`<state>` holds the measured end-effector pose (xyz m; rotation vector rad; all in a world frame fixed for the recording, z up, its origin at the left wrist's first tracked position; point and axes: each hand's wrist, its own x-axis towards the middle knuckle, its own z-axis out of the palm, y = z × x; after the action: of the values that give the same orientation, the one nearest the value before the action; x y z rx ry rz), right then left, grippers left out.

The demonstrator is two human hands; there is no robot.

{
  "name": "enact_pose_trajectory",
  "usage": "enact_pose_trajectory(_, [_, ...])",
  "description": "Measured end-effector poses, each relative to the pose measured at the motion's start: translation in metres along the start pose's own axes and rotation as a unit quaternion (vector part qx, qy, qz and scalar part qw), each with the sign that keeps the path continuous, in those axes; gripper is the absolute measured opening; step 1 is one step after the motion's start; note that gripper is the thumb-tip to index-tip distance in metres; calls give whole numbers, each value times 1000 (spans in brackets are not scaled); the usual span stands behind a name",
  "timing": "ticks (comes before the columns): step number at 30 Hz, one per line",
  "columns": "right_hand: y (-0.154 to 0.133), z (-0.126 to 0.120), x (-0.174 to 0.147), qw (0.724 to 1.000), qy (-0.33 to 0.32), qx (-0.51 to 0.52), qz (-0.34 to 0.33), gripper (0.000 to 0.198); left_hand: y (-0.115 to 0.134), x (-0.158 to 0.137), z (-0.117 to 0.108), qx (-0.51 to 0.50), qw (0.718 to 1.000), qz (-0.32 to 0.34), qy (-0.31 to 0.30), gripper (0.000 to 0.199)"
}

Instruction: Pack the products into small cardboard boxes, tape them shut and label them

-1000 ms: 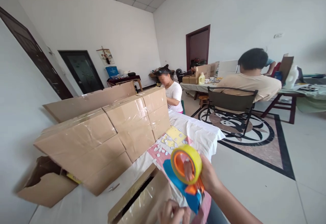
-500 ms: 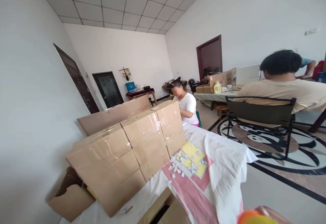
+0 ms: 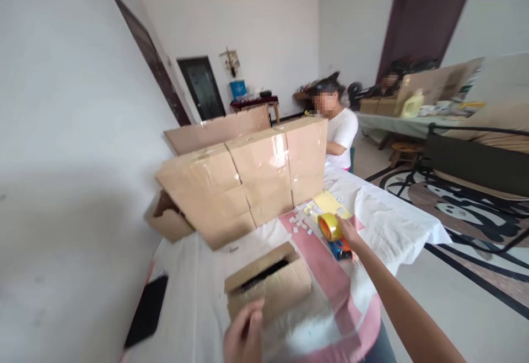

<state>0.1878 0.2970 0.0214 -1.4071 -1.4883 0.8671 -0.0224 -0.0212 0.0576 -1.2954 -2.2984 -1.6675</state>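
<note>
possibly the tape dispenser [image 3: 333, 233], held over the tabletop [image 3: 392, 214] in the grip of the right hand [image 3: 348, 231], could scatter the loose white bits [image 3: 296, 221] if swung low; the left hand [image 3: 245, 332], curled by the small box [image 3: 285, 291], might nudge it, though its hold cannot be told.

Black flat item [image 3: 147, 310] lay left; white-shirted person [image 3: 345, 131] sat across; pale jug [image 3: 412, 105] stood on far counter [image 3: 382, 124], wooden stool [image 3: 406, 147] near it.
</note>
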Motion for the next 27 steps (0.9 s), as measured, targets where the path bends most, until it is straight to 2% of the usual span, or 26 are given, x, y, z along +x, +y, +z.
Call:
enact_pose_trajectory(3, [8, -13, -18, 1000, 18, -17, 7, 46, -9, 9, 2, -86, 992, -75, -46, 33])
enact_pose_trajectory(5, [-4, -25, -47, 998, 32, -21, -57, 39, -10, 16, 6, -120, 986, -94, -64, 29])
enact_pose_trajectory(6, [-16, -30, -65, 993, 14, -21, -117, 34, -9, 18, 9, -130, 984, -97, -72, 27])
enact_pose_trajectory(7, [-32, -32, -84, 983, -40, -21, -177, 30, -7, 20, 13, -138, 982, -97, -82, 24])
enact_pose_trajectory(9, [-70, -31, -120, 943, -187, 4, -277, 24, 1, 22, 22, -160, 978, -84, -104, 21])
enact_pose_trajectory(11, [-106, -21, -147, 907, -278, 46, -313, 33, 9, 18, 30, -192, 971, -63, -129, 21])
enact_pose_trajectory(13, [-131, -9, -162, 883, -328, 81, -325, 26, 15, 11, 34, -225, 961, -49, -150, 22])
enact_pose_trajectory(15, [-144, -1, -168, 868, -351, 89, -338, 7, 15, -1, 35, -242, 953, -65, -169, 23])
enact_pose_trajectory(16, [-148, 0, -168, 863, -354, 85, -350, 7, 13, -7, 34, -246, 949, -89, -179, 24])
enact_pose_trajectory(17, [-150, -2, -168, 860, -351, 80, -361, 10, 9, -13, 32, -249, 942, -121, -188, 32])
enact_pose_trajectory(19, [-155, -11, -166, 862, -329, 86, -376, 11, 0, -22, 28, -243, 933, -182, -195, 60])
enact_pose_trajectory(20, [-159, -18, -165, 868, -312, 91, -376, 10, -6, -22, 25, -225, 937, -191, -185, 69])
enact_pose_trajectory(22, [-168, -35, -160, 880, -289, 92, -365, 9, -15, -16, 19, -141, 974, -128, -124, 65])
enact_pose_trajectory(24, [-179, -49, -154, 886, -299, 79, -347, 12, -22, -1, 13, 9, 999, -5, -47, 43])
enact_pose_trajectory(25, [-183, -53, -150, 885, -316, 72, -335, 15, -25, 8, 12, 86, 995, 49, -31, 35])
enact_pose_trajectory(26, [-187, -54, -146, 882, -336, 68, -324, 17, -27, 16, 10, 150, 984, 87, -38, 37])
enact_pose_trajectory(27, [-189, -51, -141, 878, -356, 65, -314, 18, -29, 23, 10, 194, 973, 106, -67, 47])
